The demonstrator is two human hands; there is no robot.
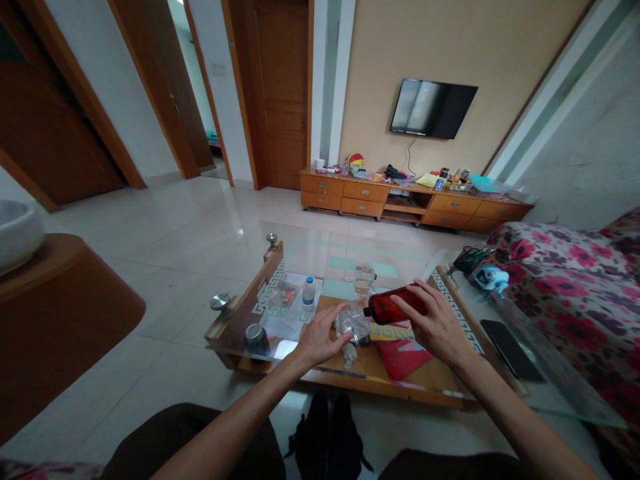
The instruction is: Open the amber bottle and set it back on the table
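Note:
My left hand is closed around a small clear container above the glass coffee table. My right hand grips a dark reddish-brown bottle from the right. The bottle lies nearly level, its black neck pointing left at the top of the container and very close to it. Whether they touch, and whether liquid is flowing, I cannot make out. Beneath my hands are a crumpled white tissue and a red flat packet.
A small water bottle with a blue cap and a dark metal cup stand left of my hands. To the right are a black phone-like slab, a blue-and-white toy and a floral sofa. A low cabinet lines the far wall.

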